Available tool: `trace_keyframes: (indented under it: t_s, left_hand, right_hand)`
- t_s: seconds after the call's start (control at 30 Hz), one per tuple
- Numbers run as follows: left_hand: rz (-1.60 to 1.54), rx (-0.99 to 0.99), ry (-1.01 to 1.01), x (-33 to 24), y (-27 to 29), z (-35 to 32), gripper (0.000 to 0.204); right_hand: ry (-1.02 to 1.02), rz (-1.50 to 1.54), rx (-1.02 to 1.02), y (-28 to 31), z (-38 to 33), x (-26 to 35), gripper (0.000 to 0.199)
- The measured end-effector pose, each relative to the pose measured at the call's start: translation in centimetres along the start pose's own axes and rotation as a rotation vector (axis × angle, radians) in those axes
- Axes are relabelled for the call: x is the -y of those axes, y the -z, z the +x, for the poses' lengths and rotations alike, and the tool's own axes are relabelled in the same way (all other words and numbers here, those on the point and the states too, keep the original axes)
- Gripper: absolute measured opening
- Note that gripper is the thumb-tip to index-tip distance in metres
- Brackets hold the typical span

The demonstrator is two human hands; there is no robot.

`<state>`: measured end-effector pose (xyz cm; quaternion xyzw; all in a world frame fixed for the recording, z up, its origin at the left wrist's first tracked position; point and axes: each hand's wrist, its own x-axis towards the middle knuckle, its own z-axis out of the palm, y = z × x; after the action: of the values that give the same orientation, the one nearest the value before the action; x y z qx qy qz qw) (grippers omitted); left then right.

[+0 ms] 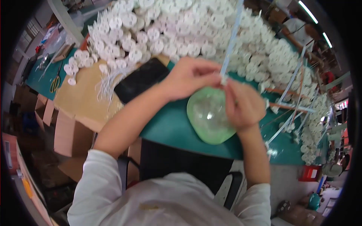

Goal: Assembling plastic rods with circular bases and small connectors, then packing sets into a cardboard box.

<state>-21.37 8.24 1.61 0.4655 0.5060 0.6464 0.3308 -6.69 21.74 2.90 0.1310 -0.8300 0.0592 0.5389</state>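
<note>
My left hand (192,77) and my right hand (245,103) meet over the front of the green table (169,126), fingers pinched together. Between their fingertips is a small white piece (223,80), its exact kind too blurred to tell. A long pale blue strip (231,41) rises from that piece toward the far side, and its far end runs out of view. Just below the hands stands a green bowl (211,113), partly covered by my right hand; small contents cannot be made out.
A large heap of white round plastic discs (169,34) spreads across the table's far side. Left of my hands lie a black flat panel (141,80), white cords (107,84), cardboard (77,100) and scissors (55,81). More strips (290,88) lie right. Another person (299,32) is at far right.
</note>
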Motion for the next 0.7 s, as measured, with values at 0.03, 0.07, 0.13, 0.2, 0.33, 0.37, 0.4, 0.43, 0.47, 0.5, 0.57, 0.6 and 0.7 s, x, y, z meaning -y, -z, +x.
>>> trace_keyframes:
  t_s: [0.03,0.07,0.13,0.2,0.33,0.37,0.4,0.43,0.47,0.5,0.57,0.6,0.7]
  left_hand:
    - [-0.149,0.047,-0.051,0.3,-0.3,0.2,0.032]
    - [-0.289,0.092,-0.122,0.6,-0.2,0.7,0.033]
    - [-0.314,0.124,-0.102,0.7,-0.2,0.4,0.035]
    - [-0.288,0.149,-0.136,0.5,-0.1,0.3,0.036]
    - [-0.222,0.093,-0.197,0.9,0.2,0.4,0.038]
    - [-0.295,-0.005,-0.198,1.3,0.2,0.5,0.037]
    - [-0.297,-0.008,-0.193,1.3,0.6,0.6,0.037]
    - [-0.28,-0.038,-0.241,1.0,0.8,0.6,0.037]
    - [-0.259,-0.073,-0.286,0.9,1.1,0.6,0.037]
    - [-0.191,-0.127,-0.288,1.5,1.5,1.0,0.038]
    - [-0.255,-0.127,-0.205,1.7,1.7,0.7,0.04]
    - [-0.316,-0.127,-0.126,1.8,1.7,0.5,0.042]
    - [-0.087,-0.141,-0.23,1.2,1.0,1.0,0.04]
  right_hand:
    - [0.02,0.049,-0.027,-0.1,0.3,-0.2,0.022]
    - [0.05,0.055,-0.068,-0.4,0.4,-0.5,0.024]
    - [0.033,0.076,-0.065,-0.2,0.3,-0.5,0.025]
    - [0.03,0.072,-0.047,0.0,0.0,-1.0,0.025]
    - [-0.209,0.054,-0.044,-0.2,-0.2,-0.1,0.021]
    - [-0.359,0.12,-0.066,-0.4,0.2,0.1,0.019]
    - [-0.364,0.123,-0.063,0.3,0.4,-0.1,0.019]
    - [-0.437,0.293,0.272,1.6,0.5,-0.5,0.018]
    - [-0.502,0.47,0.608,2.5,0.6,-0.7,0.017]
    - [-0.491,0.559,0.815,2.8,0.8,-0.8,0.018]
    - [-0.421,0.666,0.943,2.7,0.4,-0.5,0.02]
    - [-0.34,0.773,1.066,2.5,0.1,-0.3,0.021]
    - [-0.324,0.727,1.098,2.5,-0.1,-0.1,0.024]
